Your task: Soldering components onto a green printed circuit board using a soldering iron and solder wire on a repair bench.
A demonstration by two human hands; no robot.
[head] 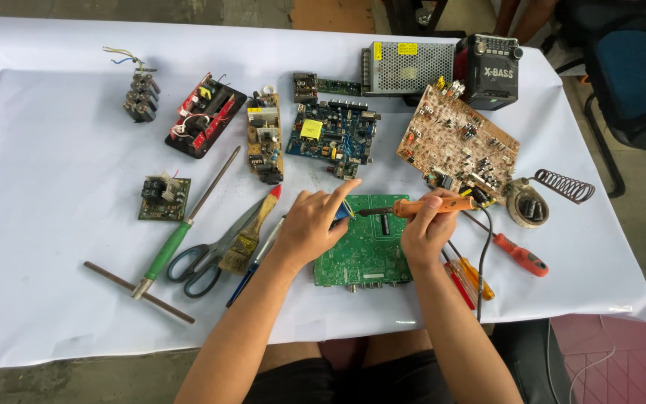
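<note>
Right hand (pixel 426 228) fingers are clamped round an orange soldering iron (pixel 428 206); left hand (pixel 312 224) fingers, loosely spread, rest on the green circuit board (pixel 364 254) beneath them.

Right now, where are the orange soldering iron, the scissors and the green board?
Soldering iron (pixel 435 206), head view, on its orange handle in the right hand.
Scissors (pixel 202 263), head view, on the dark handle loops.
Green board (pixel 364 251), head view, on its bare middle.

Bare white table (pixel 54 224) lies open at far left and along the near edge. Around the green circuit board (pixel 364 251), scissors (pixel 211 254) and brush (pixel 252 228) block the left, screwdrivers (pixel 487 262) the right, and boards crowd behind, seemingly touching.
</note>
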